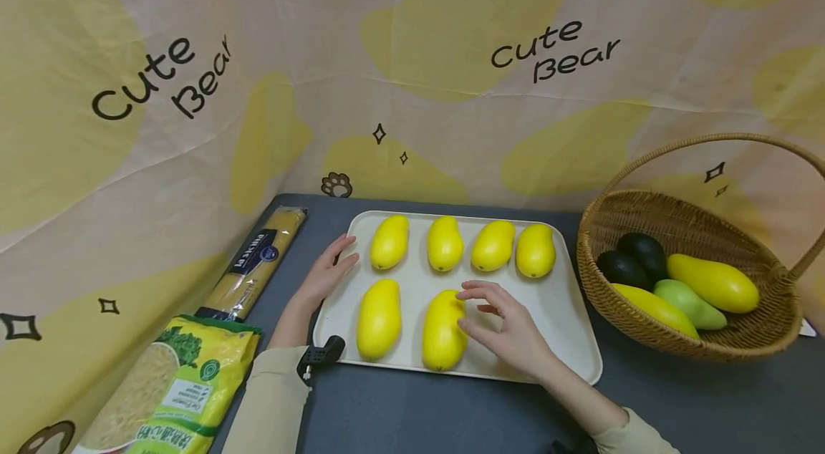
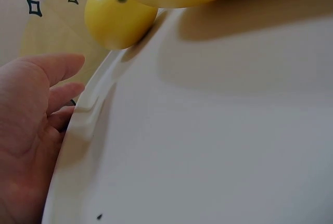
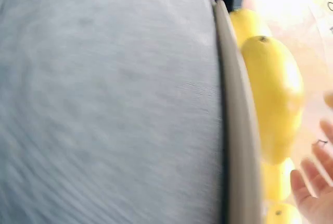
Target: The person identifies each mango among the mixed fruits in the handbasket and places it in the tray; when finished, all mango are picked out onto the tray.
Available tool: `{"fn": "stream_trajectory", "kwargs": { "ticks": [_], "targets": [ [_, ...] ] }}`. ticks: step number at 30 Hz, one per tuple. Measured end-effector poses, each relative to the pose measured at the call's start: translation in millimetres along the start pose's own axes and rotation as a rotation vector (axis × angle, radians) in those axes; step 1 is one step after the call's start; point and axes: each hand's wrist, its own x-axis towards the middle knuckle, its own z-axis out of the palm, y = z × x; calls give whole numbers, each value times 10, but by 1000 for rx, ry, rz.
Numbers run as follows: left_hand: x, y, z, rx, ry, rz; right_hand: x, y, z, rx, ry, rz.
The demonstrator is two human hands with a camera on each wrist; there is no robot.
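Note:
A white tray (image 1: 548, 325) carries several yellow mangoes, four in the back row and two in front. My left hand (image 1: 324, 275) is at the tray's left edge with its fingers loosely extended; in the left wrist view that hand (image 2: 31, 114) lies along the outside of the rim, and contact is hard to tell. Just right of the front-right mango (image 1: 443, 330), my right hand (image 1: 505, 325) hovers with fingers spread and slightly bent, gripping nothing. The right wrist view shows its fingers (image 3: 315, 169) apart from the nearest mango (image 3: 273, 94).
A wicker basket (image 1: 596, 289) with a tall handle stands on the right, holding dark avocados (image 1: 643, 256), yellow mangoes (image 1: 712, 282) and a green fruit (image 1: 690, 303). To the left lie a pasta pack (image 1: 261, 261) and a yellow-green food bag (image 1: 187, 389). A printed cloth (image 1: 438, 117) hangs behind.

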Motion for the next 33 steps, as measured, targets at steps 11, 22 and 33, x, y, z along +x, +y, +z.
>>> {"fn": "stream_trajectory", "kwargs": {
  "ticks": [11,22,33],
  "targets": [
    [-7,-37,-52,-6,4,2,-33,-261,-619,-37,5,-76],
    [-24,-55,-86,-10,15,13,-32,-386,-1818,-566,-32,-121],
    [-28,-38,-82,-17,10,21,166,16,-2911,-860,-270,251]
  ]
}}
